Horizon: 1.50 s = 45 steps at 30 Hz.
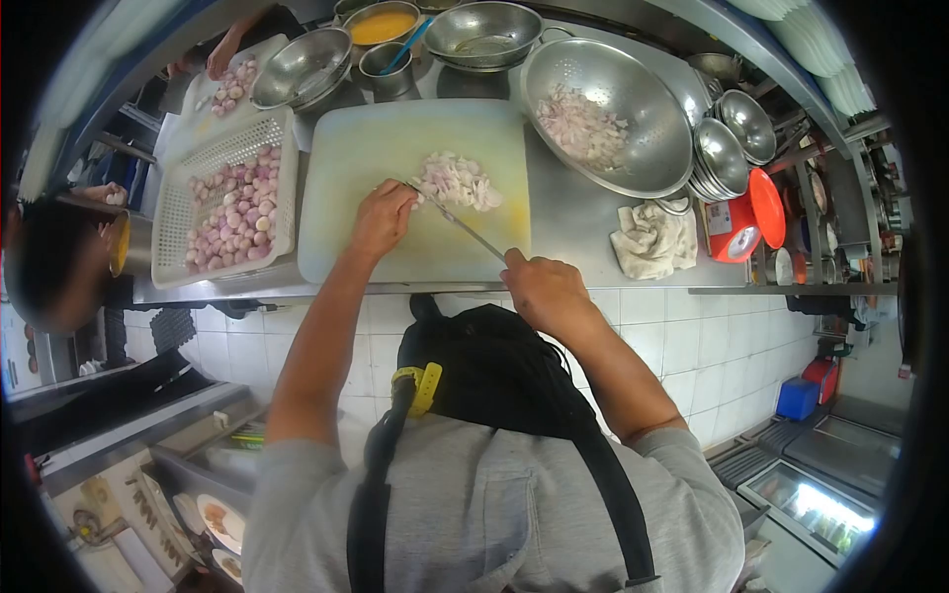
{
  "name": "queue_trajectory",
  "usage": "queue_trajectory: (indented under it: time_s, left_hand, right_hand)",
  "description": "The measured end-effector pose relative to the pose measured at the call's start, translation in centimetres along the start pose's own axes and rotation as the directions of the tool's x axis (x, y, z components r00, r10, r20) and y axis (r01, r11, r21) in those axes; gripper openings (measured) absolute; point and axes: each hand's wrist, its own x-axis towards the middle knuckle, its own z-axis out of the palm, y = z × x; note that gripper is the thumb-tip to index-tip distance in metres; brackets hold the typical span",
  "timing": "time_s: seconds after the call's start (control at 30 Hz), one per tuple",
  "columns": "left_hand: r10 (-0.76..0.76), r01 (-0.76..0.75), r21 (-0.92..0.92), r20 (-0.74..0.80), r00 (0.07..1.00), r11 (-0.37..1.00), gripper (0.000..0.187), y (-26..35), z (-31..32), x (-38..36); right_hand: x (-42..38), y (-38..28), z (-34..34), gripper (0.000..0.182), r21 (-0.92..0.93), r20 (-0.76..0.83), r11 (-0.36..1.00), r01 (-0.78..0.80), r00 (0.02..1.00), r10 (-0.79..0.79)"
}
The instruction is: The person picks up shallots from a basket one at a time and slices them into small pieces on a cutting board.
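A knife (465, 229) lies slantwise over the near part of the cutting board (341, 148). My right hand (546, 289) is closed around its handle at the board's near right edge. My left hand (384, 215) has its fingers bent together at the knife's tip end; whatever they hold, if anything, is hidden. Just beyond the blade sits a pile of chopped shallots (457, 181). Left of the board, a white basket (170, 232) holds whole peeled shallots (237, 212). More chopped pieces (583, 127) lie in the large metal colander (647, 109) on the right.
Metal bowls (482, 35) and a cup with a blue handle (388, 71) stand behind the board. A cloth (654, 240) and a red scale (733, 229) are on the right. Another person's hand (223, 54) is at the upper left, near more shallots (233, 87).
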Motion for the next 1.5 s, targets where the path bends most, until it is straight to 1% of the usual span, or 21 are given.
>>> queue_trajectory:
  time_s: [0.13,0.17,0.23,0.33,0.43,0.57,0.67,0.77,0.83,0.87,0.93,0.97,1.03,1.07,1.17,1.27,1.37,1.47,1.5]
  left_hand:
    - [0.016,-0.015,0.017,-0.007,1.0,1.0,0.01,-0.1,0.3,-0.2]
    - [0.023,-0.023,0.03,-0.007,1.0,0.999,0.01,-0.3,0.2,-0.2]
    - [0.018,-0.017,0.023,-0.02,1.0,1.0,0.01,-0.1,0.1,-0.2]
    - [0.019,-0.018,0.022,-0.032,0.999,1.0,0.011,0.3,0.1,-0.4]
    - [0.055,-0.052,0.04,-0.054,0.997,0.998,0.011,0.1,0.4,-0.3]
    - [0.093,-0.091,0.05,-0.046,0.995,0.995,0.011,0.1,0.2,-0.2]
    - [0.049,-0.047,0.044,-0.047,0.998,0.998,0.012,0.1,0.4,-0.4]
    - [0.063,-0.061,0.039,-0.043,0.997,0.997,0.012,0.0,0.3,-0.6]
    - [0.095,-0.091,0.048,-0.089,0.992,0.995,0.013,0.1,0.7,-0.8]
    - [0.111,-0.106,0.054,-0.113,0.987,0.993,0.014,0.0,0.9,-0.7]
    - [0.058,-0.054,0.046,-0.083,0.995,0.997,0.014,0.4,0.7,-0.7]
    - [0.03,-0.027,0.044,-0.067,0.997,0.999,0.014,0.5,0.6,-0.8]
    - [0.049,-0.048,0.033,-0.044,0.998,0.998,0.014,0.5,0.5,-0.4]
    - [0.059,-0.058,0.027,-0.034,0.998,0.998,0.014,0.5,0.4,-0.2]
    - [0.112,-0.111,0.025,-0.042,0.993,0.993,0.012,0.4,0.3,0.2]
    - [0.103,-0.101,0.062,-0.036,0.994,0.993,0.011,0.1,0.6,-0.2]
    - [0.095,-0.093,0.07,-0.03,0.995,0.993,0.011,0.2,0.6,-0.3]
    - [0.13,-0.127,0.086,-0.027,0.991,0.988,0.011,0.2,0.5,-0.2]
    - [0.142,-0.138,0.098,-0.034,0.989,0.986,0.012,0.0,0.6,-0.2]
  right_hand:
    - [3.3,1.0,2.1,0.019,-0.012,-0.008,1.0,0.002,1.0,-0.002]
    - [3.0,1.4,2.3,0.019,-0.013,-0.009,1.0,0.009,1.0,-0.009]
    - [1.2,0.3,0.3,0.019,-0.012,-0.005,0.999,0.03,1.0,-0.03]
    - [0.0,-0.2,-1.0,0.02,-0.026,0.073,0.999,-0.033,0.997,0.035]
    - [2.8,1.0,2.1,0.02,-0.047,-0.005,0.999,0.012,1.0,-0.012]
    - [2.7,0.9,1.6,0.02,-0.045,0.025,0.999,0.028,0.999,-0.027]
    - [2.4,1.1,1.3,0.019,-0.053,0.043,0.998,0.02,0.999,-0.017]
    - [2.3,0.8,1.8,0.02,-0.048,0.053,0.999,0.014,0.999,-0.012]
    - [2.2,0.5,2.3,0.021,-0.045,0.06,0.999,0.001,0.998,0.001]
    - [2.3,0.6,2.1,0.023,-0.02,0.084,0.999,-0.028,0.996,0.03]
    - [2.7,0.5,1.5,0.026,0.03,0.141,0.996,-0.083,0.987,0.078]
    - [3.0,1.3,2.0,0.027,0.072,0.122,0.997,-0.04,0.992,0.031]
    - [3.6,3.5,2.4,0.027,0.148,0.072,0.988,0.051,0.995,-0.062]
    - [3.9,4.1,2.0,0.03,0.248,0.122,0.969,0.018,0.991,-0.049]
    - [3.8,3.3,0.0,0.031,0.329,0.249,0.939,-0.097,0.968,0.012]
    - [3.7,3.8,2.6,0.029,0.114,0.058,0.993,0.034,0.998,-0.04]
    - [3.1,2.1,2.2,0.026,0.016,0.07,1.0,-0.003,0.998,0.002]
    - [2.5,0.9,0.6,0.025,0.041,0.125,0.998,-0.05,0.991,0.045]
    - [2.2,0.7,0.2,0.024,0.033,0.106,0.999,-0.037,0.994,0.034]
